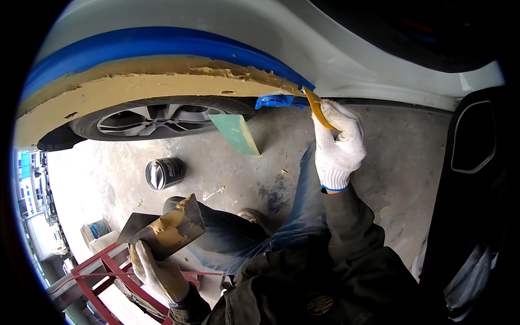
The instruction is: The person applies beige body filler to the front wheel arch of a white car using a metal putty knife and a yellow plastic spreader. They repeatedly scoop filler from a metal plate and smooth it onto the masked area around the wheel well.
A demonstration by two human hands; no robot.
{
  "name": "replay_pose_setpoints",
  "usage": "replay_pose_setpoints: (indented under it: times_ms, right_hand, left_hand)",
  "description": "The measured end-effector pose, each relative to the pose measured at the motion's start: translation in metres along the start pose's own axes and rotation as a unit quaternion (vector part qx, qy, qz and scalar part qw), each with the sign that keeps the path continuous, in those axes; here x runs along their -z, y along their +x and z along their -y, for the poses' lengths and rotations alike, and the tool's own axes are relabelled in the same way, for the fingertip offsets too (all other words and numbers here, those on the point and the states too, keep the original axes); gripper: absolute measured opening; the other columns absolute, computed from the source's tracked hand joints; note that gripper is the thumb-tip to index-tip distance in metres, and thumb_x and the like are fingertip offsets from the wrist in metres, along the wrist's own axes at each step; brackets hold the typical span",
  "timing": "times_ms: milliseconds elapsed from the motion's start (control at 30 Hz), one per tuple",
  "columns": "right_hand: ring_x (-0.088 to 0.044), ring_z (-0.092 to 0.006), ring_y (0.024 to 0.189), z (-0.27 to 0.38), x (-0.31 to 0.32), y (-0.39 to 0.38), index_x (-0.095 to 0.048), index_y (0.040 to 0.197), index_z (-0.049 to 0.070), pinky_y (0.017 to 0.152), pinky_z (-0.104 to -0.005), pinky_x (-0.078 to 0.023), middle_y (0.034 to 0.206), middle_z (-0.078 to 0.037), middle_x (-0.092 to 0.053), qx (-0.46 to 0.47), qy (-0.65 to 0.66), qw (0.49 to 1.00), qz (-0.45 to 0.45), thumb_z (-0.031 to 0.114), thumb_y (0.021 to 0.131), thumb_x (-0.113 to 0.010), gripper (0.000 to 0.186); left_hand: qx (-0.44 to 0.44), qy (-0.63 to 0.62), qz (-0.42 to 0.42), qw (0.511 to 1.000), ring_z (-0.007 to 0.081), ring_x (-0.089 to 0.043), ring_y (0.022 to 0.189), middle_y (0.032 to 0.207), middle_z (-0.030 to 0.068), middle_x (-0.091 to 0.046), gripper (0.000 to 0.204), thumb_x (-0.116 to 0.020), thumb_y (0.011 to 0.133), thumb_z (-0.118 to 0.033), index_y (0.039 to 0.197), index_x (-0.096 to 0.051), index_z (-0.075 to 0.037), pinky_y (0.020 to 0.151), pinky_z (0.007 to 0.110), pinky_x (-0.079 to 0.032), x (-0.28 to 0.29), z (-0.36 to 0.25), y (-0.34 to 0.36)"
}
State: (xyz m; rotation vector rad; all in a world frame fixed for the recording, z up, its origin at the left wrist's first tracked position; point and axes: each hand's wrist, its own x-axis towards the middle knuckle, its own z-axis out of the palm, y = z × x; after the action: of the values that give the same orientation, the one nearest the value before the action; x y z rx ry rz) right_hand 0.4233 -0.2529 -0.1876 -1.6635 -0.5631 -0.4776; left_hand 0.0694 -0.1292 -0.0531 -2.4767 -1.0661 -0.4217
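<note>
Filler (170, 219) on the dark plate (192, 214) spreads right up to the plate's upper edge, so a careless tilt of the left hand (157, 273) could send some onto the jeans (216, 241) or the floor (390, 135). At the wheel arch (132, 84), the tan coat has ragged ridges along its upper side, close against the blue strip (135, 46); too flat or too hard a stroke there could smear paste over the strip or leave a gouge. Uneven pressure, if the yellow spreader (314, 105) flexes, might tear the thin right end of the coat. The green sheet (235, 132) near the wheel (157, 119) and the dark can (165, 173) on the floor could be knocked by a foot or a low swing of an arm.

The right hand (340, 142), gloved in white, has thumb and fingers pinched on the spreader, which projects up and to the left of the grip; its tip is at the right end of the coat, though actual contact is hard to tell. The left hand, gloved too, grips the plate by its near edge, with the filler just beyond the fingers, well apart from the arch.
</note>
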Motion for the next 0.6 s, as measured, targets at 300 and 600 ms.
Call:
replay_pose_setpoints:
  times_ms: [300, 600]
  right_hand:
    - [-0.068, -0.0257, 0.089, -0.001, 0.003, -0.001, -0.071, 0.097, 0.010, 0.080, -0.0337, -0.055, 0.099, -0.006, -0.072, 0.030, -0.074, 0.996, 0.048, -0.002, 0.074, -0.077, 0.027]
    - [-0.068, -0.0209, 0.091, 0.006, 0.014, 0.005, -0.069, 0.097, 0.002, 0.082, -0.0306, -0.054, 0.103, -0.011, -0.071, -0.059, 0.018, 0.998, 0.023, -0.006, 0.078, -0.076, 0.022]
  left_hand:
    - [0.016, 0.022, 0.011, 1.000, 0.0418, -0.062, 0.109, 0.122, 0.0271, -0.061, 0.042, -0.063, 0.086, 0.000, 0.128, -0.057, 0.003, 0.095, 0.045, -0.050, 0.001, 0.000, -0.004]
    - [0.033, -0.032, -0.024, 0.999, 0.0417, -0.061, 0.111, 0.123, 0.0271, -0.060, 0.040, -0.057, 0.087, 0.003, 0.127, -0.058, 0.003, 0.096, 0.045, -0.049, 0.001, -0.002, -0.006]
